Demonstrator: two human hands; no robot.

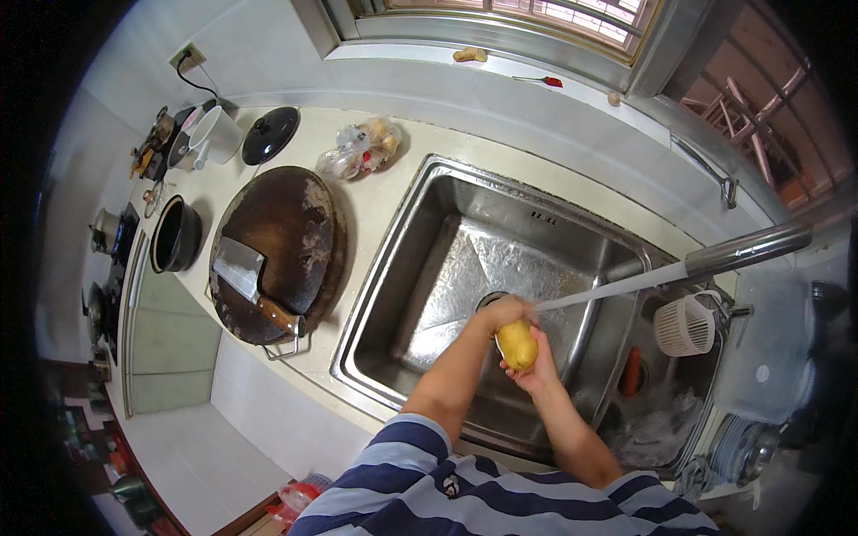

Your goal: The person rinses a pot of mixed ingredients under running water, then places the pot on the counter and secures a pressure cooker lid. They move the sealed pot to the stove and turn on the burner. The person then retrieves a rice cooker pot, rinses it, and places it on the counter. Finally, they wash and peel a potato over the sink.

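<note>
Over the large basin of the steel sink (375, 281), a wet yellow potato (518, 347) lies between my two hands. My right hand (541, 367) cups it from below and from the right, fingertips showing at its near left side. Curled over the potato's far end is my left hand (506, 312), its fingers mostly hidden. From the metal faucet (744, 249) a stream of water (610, 289) runs slantwise onto the left hand. The drain (493, 299) is partly covered by that hand.
The smaller right basin holds a carrot (631, 372), a white plastic basket (684, 325) and a clear plastic bag (660, 432). Left of the sink, a cleaver (240, 268) lies on a round wooden chopping board (281, 214), its handle over the near edge. Behind are bagged vegetables (365, 149).
</note>
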